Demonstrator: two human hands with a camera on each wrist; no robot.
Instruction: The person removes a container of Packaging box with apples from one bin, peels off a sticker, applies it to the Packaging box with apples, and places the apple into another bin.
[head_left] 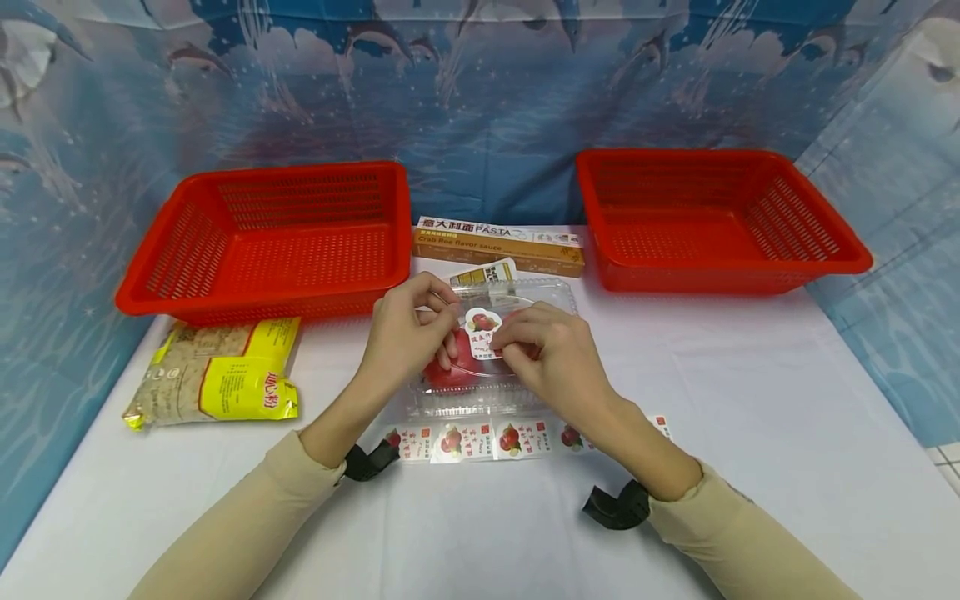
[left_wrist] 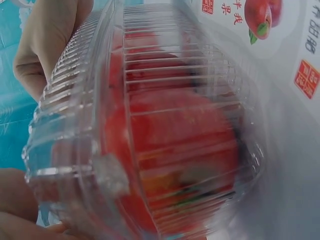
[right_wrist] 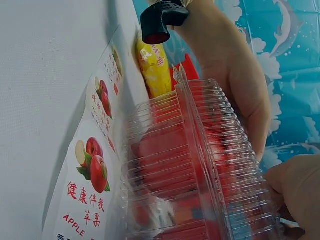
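Note:
A clear plastic clamshell box (head_left: 487,379) with red apples inside lies on the white table, between both hands. My left hand (head_left: 442,321) rests on the lid's left side with curled fingers holding it. With its fingertips my right hand (head_left: 504,343) pinches a small apple sticker (head_left: 482,327) against the lid's top. The left wrist view is filled by the ribbed box (left_wrist: 165,125) and the red fruit. In the right wrist view the box (right_wrist: 190,165) stands beside a strip of apple stickers (right_wrist: 90,165), with the left hand (right_wrist: 235,85) lying over the box.
A strip of apple stickers (head_left: 487,439) lies just in front of the box. Two red mesh baskets stand at the back, left (head_left: 270,237) and right (head_left: 712,217). A pasta box (head_left: 498,246) and a small packet (head_left: 483,273) lie between them. A yellow bag (head_left: 217,371) sits at the left.

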